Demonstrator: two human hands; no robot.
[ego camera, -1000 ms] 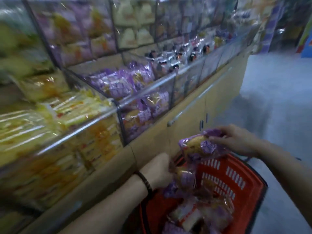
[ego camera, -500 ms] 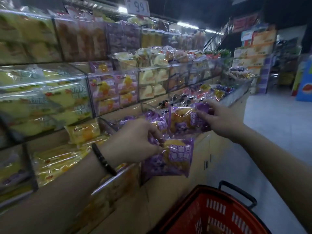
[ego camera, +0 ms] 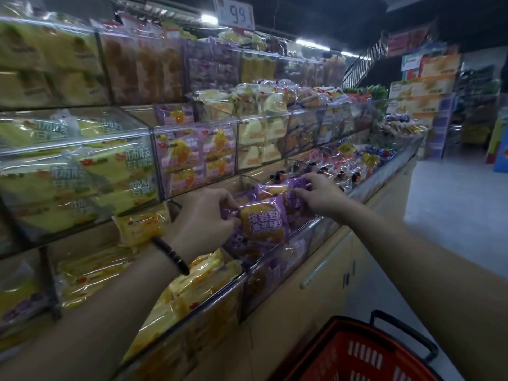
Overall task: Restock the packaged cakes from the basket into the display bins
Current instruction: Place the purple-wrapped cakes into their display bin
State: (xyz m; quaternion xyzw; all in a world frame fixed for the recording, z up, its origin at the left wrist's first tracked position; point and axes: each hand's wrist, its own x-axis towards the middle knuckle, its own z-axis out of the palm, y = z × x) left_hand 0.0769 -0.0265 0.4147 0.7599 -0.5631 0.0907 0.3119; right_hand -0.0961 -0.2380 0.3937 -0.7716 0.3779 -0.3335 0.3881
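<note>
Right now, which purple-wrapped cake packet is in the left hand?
The nearer purple plastic cake packet, white lettering facing the camera; the left hand pinches its edge. The right hand holds the farther packet.

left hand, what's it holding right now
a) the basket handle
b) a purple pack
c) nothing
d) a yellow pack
B: the left hand pinches the edge of a purple pack with curled fingers. The right hand pinches a second purple pack, and neither hand touches the basket at lower right.
</note>
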